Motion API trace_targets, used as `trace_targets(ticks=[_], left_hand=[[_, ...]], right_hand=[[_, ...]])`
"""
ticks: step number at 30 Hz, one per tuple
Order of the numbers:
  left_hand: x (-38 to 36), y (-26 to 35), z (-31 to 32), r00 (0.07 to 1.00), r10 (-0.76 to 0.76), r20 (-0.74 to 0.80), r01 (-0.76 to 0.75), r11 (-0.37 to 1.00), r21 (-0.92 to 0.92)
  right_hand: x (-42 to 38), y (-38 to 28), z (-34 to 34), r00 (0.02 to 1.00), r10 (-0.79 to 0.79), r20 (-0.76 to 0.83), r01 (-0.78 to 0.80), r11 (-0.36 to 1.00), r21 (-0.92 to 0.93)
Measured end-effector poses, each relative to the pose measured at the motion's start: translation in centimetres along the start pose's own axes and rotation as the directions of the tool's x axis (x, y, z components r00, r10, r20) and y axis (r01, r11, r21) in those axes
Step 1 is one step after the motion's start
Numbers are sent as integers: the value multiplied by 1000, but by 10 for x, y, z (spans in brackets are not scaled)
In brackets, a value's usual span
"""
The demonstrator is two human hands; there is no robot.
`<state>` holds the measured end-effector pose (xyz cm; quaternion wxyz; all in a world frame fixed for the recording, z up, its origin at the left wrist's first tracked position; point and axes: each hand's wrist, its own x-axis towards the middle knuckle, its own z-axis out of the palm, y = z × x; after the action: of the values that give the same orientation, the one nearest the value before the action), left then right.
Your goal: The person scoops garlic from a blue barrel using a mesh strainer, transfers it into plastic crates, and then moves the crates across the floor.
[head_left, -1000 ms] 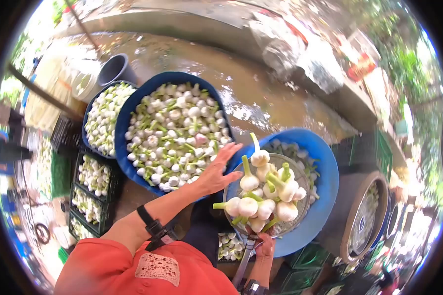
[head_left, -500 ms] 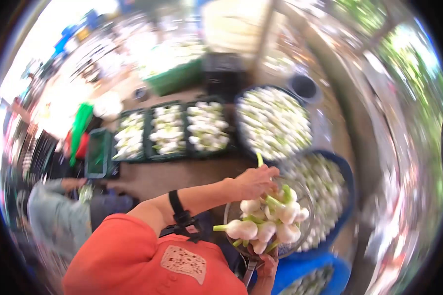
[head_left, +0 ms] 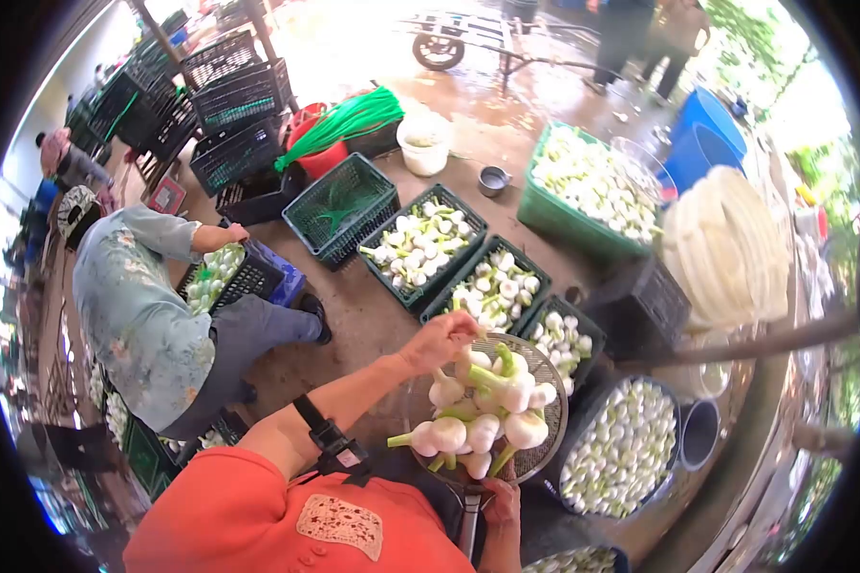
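Okay, looks like a holding step: strainer (head_left: pixel 556 420) heaped with garlic bulbs (head_left: pixel 483 432), my right hand (head_left: pixel 500 499) closed on its near side, my left hand (head_left: pixel 440 341) half-curled by its far-left edge, grip unclear; next move likely calls for keeping it level.

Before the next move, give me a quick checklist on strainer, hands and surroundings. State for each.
1. Right hand at strainer: ok, near the rim beside the handle; exact grip is hidden.
2. Garlic bulbs inside the rim: not ok, they are heaped high and one stem juts past the left edge.
3. Left hand free of bulbs: cannot tell, its fingers are right by the heap.
4. Height gap to the middle garlic crate: cannot tell, one view only.
5. Co-worker apart from the strainer: ok, bent over a black crate off to the left.
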<state>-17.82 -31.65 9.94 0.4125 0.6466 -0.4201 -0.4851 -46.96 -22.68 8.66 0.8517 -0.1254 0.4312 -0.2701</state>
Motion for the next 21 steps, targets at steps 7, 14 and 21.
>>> trace_targets(ticks=[7, 14, 21], left_hand=[[77, -20, -73, 919, -236, -315, -34, 749, -662], [136, -12, -134, 830, -179, -529, -328, 611, -721], [65, -82, -182, 747, -511, -425, 39, 672, -739]], right_hand=[[138, -43, 13, 982, 153, 108, -153, 988, -8], [267, -80, 78, 985, 142, 97, -142, 990, -2], [447, -36, 101, 993, 33, 117, -37, 999, 30]])
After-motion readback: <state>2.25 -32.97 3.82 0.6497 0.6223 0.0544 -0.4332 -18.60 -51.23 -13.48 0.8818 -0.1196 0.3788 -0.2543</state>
